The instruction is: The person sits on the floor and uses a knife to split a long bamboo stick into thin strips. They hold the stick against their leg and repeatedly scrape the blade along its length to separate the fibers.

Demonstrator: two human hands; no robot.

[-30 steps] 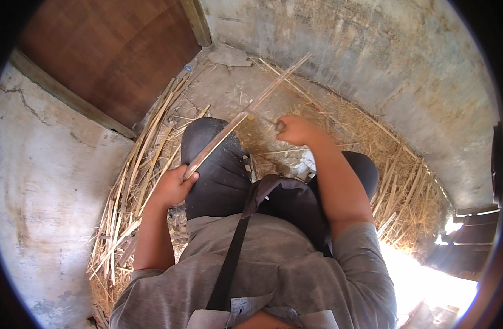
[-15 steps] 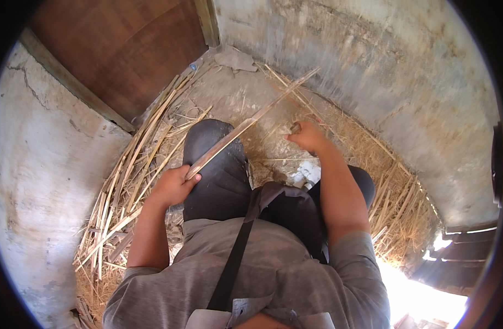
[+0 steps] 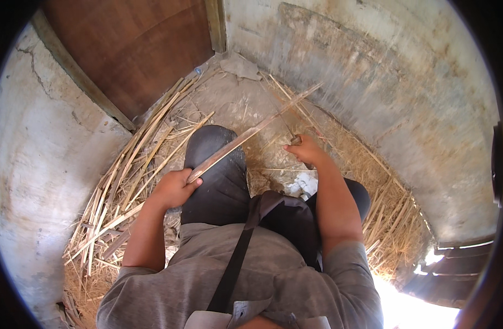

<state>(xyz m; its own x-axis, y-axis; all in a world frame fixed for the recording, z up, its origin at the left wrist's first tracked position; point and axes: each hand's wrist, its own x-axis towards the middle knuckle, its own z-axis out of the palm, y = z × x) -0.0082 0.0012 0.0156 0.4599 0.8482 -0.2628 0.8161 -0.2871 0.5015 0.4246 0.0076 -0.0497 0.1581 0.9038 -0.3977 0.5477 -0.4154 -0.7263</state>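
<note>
My left hand [image 3: 177,188] is closed around the lower end of a long split bamboo strip [image 3: 246,136]. The strip slants up and away to the right, passing over my left knee [image 3: 212,151]. My right hand [image 3: 305,150] is closed on the wooden handle of a knife [image 3: 296,141]. Its thin dark blade, seen almost edge-on, points away and to the left, crossing the line of the strip near its far part. Whether the blade touches the strip I cannot tell.
Split bamboo strips [image 3: 133,159] lie in a pile on my left. More strips and fine shavings [image 3: 397,219] cover the floor on my right along the wall [image 3: 383,82]. A brown door [image 3: 131,55] stands ahead on the left. A white crumpled thing [image 3: 303,185] lies between my legs.
The knife blade has come into clearer view, swung to point away and left. My right hand has turned slightly. My left hand keeps its hold on the bamboo strip, and the view has shifted a little.
</note>
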